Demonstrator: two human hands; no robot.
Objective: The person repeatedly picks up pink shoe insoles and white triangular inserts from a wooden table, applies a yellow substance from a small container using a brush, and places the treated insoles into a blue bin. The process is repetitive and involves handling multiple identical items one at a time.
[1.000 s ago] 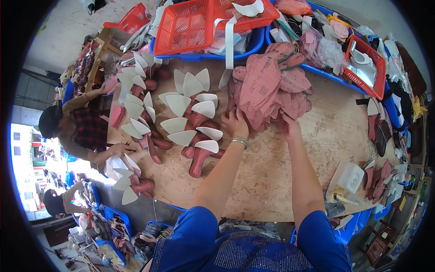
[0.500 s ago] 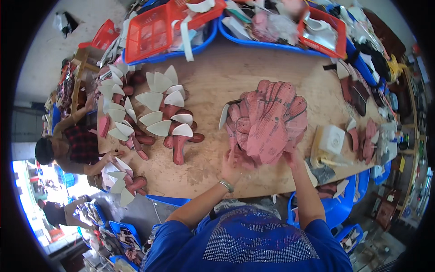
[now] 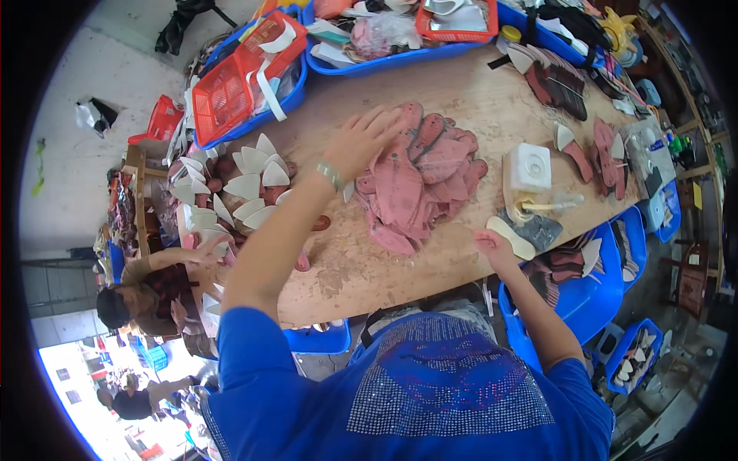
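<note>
A heaped pile of pink shoe insoles (image 3: pixel 434 180), some with dark marks on their rounded ends, lies in the middle of the wooden table. My left hand (image 3: pixel 365 142) reaches over its far left side, fingers stretched out against the top insoles. Near the table's front edge, to the right of the pile, is my right hand (image 3: pixel 496 247). Its fingers are curled together; whether they pinch anything is too small to tell. Right beside it lies a cream sole-shaped piece (image 3: pixel 511 237), partly on a dark sheet (image 3: pixel 538 230).
Pink insoles with white pointed pieces (image 3: pixel 244 186) stand in rows at left, partly behind my arm. A white container (image 3: pixel 529 167) sits to the right. Blue bins (image 3: pixel 369 63) with red baskets (image 3: pixel 223 107) line the far edge. A co-worker (image 3: pixel 154 296) works at the left end.
My left hand has moved from the pile's near side to its far left. My right hand has left the pile, beside the cream piece. The pile lies flatter, and the view has shifted.
</note>
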